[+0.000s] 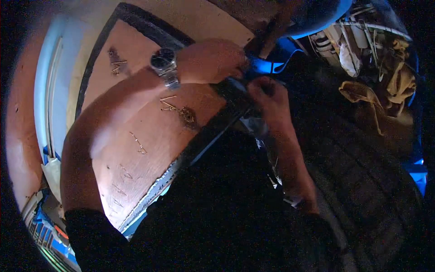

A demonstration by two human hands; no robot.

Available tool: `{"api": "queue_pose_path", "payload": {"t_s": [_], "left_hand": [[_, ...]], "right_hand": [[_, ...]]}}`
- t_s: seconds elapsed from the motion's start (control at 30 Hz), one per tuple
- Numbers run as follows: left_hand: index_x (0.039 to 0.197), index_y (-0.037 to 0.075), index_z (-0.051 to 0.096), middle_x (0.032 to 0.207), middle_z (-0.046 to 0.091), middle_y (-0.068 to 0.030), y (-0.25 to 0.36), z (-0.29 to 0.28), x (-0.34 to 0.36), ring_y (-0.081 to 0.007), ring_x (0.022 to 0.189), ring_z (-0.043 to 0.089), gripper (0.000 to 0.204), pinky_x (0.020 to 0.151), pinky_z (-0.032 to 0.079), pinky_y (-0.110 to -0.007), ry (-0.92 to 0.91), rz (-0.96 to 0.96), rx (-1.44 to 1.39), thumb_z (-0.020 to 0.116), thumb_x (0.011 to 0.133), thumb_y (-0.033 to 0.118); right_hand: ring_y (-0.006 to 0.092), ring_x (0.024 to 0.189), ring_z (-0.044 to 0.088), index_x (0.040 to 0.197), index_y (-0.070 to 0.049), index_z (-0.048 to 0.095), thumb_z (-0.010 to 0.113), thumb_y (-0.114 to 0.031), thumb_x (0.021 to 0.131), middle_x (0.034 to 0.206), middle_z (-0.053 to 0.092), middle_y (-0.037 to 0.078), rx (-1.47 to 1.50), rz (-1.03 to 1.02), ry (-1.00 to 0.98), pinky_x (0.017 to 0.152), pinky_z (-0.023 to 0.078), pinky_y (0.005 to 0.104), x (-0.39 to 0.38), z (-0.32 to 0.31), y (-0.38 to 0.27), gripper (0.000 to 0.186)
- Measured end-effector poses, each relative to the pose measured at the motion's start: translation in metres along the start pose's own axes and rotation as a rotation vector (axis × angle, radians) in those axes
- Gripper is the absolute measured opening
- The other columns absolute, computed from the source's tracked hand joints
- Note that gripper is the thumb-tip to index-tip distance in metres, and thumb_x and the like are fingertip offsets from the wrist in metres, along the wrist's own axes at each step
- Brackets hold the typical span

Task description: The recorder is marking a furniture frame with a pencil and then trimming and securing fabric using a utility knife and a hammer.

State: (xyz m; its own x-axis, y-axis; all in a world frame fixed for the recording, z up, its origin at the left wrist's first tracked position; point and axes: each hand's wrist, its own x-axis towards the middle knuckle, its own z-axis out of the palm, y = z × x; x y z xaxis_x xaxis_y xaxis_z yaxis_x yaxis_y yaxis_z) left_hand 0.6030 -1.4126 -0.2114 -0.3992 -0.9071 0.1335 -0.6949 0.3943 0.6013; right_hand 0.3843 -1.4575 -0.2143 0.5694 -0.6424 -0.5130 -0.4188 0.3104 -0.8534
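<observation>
My left hand (217,59), with a metal-banded watch (164,60) on its wrist, reaches across a pale wooden board (149,122) to its right end. Its fingers curl in beside a dark object (235,88) whose kind I cannot make out. My right hand (272,97) is close by on the right, thumb and fingers drawn together. Whatever it grips is hidden in shadow. Under and beside my left forearm, thin gold-coloured pieces (167,103) lie on the board near a small dark heap (188,117).
Another small heap (116,61) lies beyond my left forearm. Dark strips (93,61) edge the board. A blue plastic thing (274,59) stands just past my hands. Brown cloths (398,84) and assorted clutter (358,41) fill the far right. A white pipe-like bar (49,90) runs along the left.
</observation>
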Motion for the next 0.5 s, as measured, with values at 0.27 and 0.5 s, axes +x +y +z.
{"api": "queue_pose_path", "payload": {"t_s": [0.27,0.5], "left_hand": [[0.091,0.006,0.060,0.096,0.060,-0.0114,0.002,-0.005,-0.007,-0.0312,0.091,0.059,0.016,0.076,0.050,-0.041,-0.106,0.051,0.353,0.058,0.076,0.012],[0.092,0.005,0.060,0.086,0.059,-0.0150,0.000,0.002,-0.006,-0.0331,0.086,0.060,0.020,0.073,0.051,-0.044,-0.009,-0.139,0.357,0.058,0.073,0.011]], "right_hand": [[0.0209,0.076,0.063,0.104,0.002,0.060,0.065,-0.027,0.085,0.087,0.068,0.015,-0.474,-0.187,0.080,0.070,0.049,0.0351,0.013,-0.008,0.024,0.035],[0.0198,0.083,0.060,0.103,0.001,0.059,0.063,-0.030,0.087,0.093,0.066,0.012,-0.137,-0.056,0.007,0.074,0.048,0.0351,0.001,-0.005,0.013,0.035]]}}
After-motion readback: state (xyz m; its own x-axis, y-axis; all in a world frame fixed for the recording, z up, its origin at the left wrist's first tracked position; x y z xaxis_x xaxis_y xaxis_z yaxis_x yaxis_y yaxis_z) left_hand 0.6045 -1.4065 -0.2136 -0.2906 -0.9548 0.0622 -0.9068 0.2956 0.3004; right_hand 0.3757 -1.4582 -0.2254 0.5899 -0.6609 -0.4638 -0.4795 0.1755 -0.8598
